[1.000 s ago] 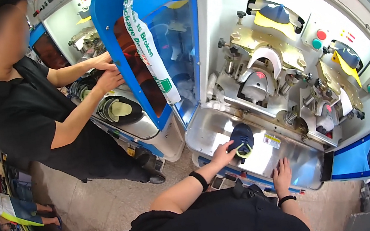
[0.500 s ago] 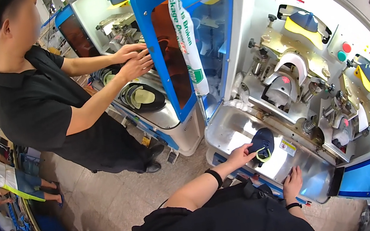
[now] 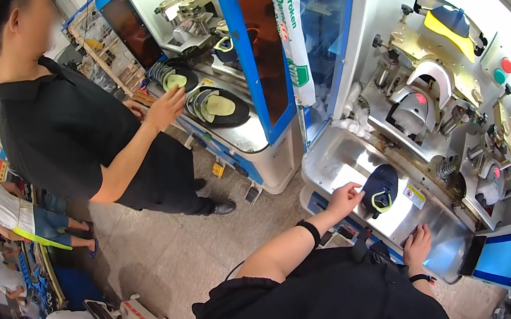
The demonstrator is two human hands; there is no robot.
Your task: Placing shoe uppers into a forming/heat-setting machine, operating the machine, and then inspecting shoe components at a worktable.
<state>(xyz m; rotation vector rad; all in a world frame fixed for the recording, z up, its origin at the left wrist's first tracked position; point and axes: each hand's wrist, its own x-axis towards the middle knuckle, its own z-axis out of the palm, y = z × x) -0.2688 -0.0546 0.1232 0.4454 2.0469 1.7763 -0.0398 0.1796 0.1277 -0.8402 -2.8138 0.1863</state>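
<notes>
A dark navy shoe upper (image 3: 383, 185) with a lime-green collar lining lies on the metal tray (image 3: 341, 158) of the machine before me. At its left edge is my left hand (image 3: 345, 201), thumb and forefinger slightly apart; whether the fingertips touch the upper I cannot tell. Further right, my right hand (image 3: 418, 245) rests on the tray near its front edge, fingers stretched out and holding nothing. Behind the tray, the lit machine holds a curved white clamp (image 3: 431, 77) over a grey heel-shaped form (image 3: 412, 111).
Yellow-and-navy pieces (image 3: 449, 28) are fixed at the machine's back wall, with red and green buttons (image 3: 502, 70) beside them. A blue-framed door (image 3: 266, 52) stands at left. Beyond it a co-worker (image 3: 59, 129) in black is beside stacked shoe parts (image 3: 218, 107).
My left hand has loosened its pinch on the upper's collar and moved to its edge. The co-worker's hands have drawn back from the neighbouring machine. The whole view has shifted.
</notes>
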